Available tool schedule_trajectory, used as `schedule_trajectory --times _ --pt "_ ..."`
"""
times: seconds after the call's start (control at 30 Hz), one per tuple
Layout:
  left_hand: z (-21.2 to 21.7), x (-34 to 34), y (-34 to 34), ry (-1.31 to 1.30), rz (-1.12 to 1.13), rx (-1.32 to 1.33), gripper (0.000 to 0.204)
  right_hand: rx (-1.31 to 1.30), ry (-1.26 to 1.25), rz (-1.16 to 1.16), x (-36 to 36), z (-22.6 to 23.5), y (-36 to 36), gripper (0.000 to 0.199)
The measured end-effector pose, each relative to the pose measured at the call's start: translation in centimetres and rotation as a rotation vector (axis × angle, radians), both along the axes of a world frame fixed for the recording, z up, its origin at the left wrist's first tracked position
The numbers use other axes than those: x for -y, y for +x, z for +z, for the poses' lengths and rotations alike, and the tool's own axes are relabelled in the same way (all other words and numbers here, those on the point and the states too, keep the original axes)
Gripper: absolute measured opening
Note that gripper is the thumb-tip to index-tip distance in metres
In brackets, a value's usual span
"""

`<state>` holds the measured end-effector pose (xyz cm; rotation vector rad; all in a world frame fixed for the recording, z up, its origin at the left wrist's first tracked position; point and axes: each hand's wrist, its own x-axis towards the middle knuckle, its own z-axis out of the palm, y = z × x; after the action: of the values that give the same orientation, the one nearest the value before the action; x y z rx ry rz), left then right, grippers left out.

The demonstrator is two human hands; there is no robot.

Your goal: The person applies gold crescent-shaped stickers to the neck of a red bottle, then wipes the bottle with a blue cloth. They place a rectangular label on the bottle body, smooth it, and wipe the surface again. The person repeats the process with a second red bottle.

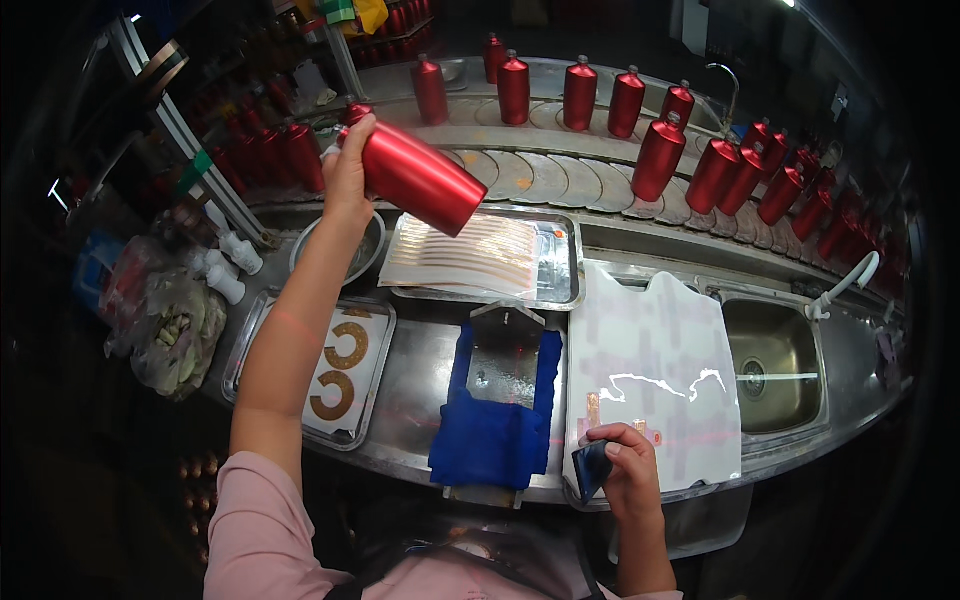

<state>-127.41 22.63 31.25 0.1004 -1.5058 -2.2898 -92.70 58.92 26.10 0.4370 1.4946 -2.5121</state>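
Observation:
My left hand is closed around the neck end of a shiny red bottle, which hangs tilted in the air with its base toward the lower right. Below that base lies a metal tray with a striped sheet in it. My right hand grips a small dark flat piece; its exact kind is not clear. That hand is over the near-left corner of a glossy white sheet, close to small gold and pink stickers.
A conveyor of overlapping plates carries several red bottles along the back. A blue cloth drapes a metal stand. A tray of gold C-shaped decals is at left, near a metal bowl. A sink sits at right.

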Motion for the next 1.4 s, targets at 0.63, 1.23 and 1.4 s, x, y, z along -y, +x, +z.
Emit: schedule_trajectory --times 0.63,1.23,1.4 --pt "-7.8 -11.2 -16.7 -1.068 0.014 -0.018 0.093 0.147 0.148 -0.026 2.3 -3.7 -3.9 0.038" --pt "-6.9 -9.5 -27.0 -0.827 0.314 0.110 0.054 0.200 0.147 -0.063 -0.2 -3.5 -6.3 0.035" --pt "-4.7 -10.9 -24.6 -0.946 0.354 0.115 0.069 0.162 0.234 -0.078 0.7 -2.2 -6.0 0.036"
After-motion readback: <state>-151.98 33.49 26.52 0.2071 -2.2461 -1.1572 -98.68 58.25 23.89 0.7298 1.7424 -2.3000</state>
